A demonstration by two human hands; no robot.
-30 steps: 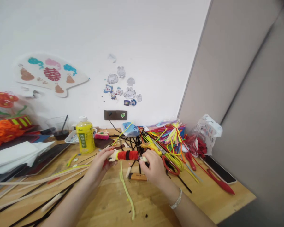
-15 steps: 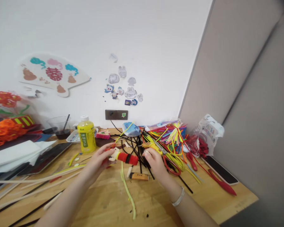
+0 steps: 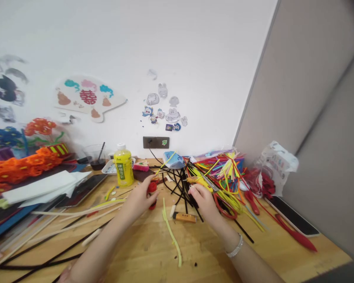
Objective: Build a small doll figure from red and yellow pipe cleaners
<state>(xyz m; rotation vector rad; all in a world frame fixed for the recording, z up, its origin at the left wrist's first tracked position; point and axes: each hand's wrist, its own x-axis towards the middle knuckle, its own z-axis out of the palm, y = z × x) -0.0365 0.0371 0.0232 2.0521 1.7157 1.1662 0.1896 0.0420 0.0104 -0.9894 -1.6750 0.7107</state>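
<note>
My left hand [image 3: 143, 194] is wrapped round a red fuzzy pipe-cleaner figure [image 3: 152, 186], most of which the fingers cover. My right hand [image 3: 203, 198] is apart from it, thumb and forefinger pinched together; a tiny pale bit shows at the fingertips, too small to name. Just behind the right fingers lie black pipe cleaners [image 3: 177, 188] and a yellow tool with a thin tip [image 3: 205, 182]. Between the hands an orange lighter [image 3: 185, 217] lies on the table beside a short white stick [image 3: 172, 210]. A pale yellow pipe cleaner [image 3: 171, 234] stretches toward me.
Red-handled scissors [image 3: 226, 210] and a phone [image 3: 293, 216] lie to the right. A yellow drink bottle [image 3: 123, 167] stands behind my left hand, near a plastic cup [image 3: 96, 159]. Orange pipe-cleaner flowers [image 3: 23, 169] and long pale strips [image 3: 76, 214] lie at left.
The view has swung left. My left hand has turned the figure, which lay sideways with its red and black body showing and is now mostly hidden. My right hand keeps its pinch.
</note>
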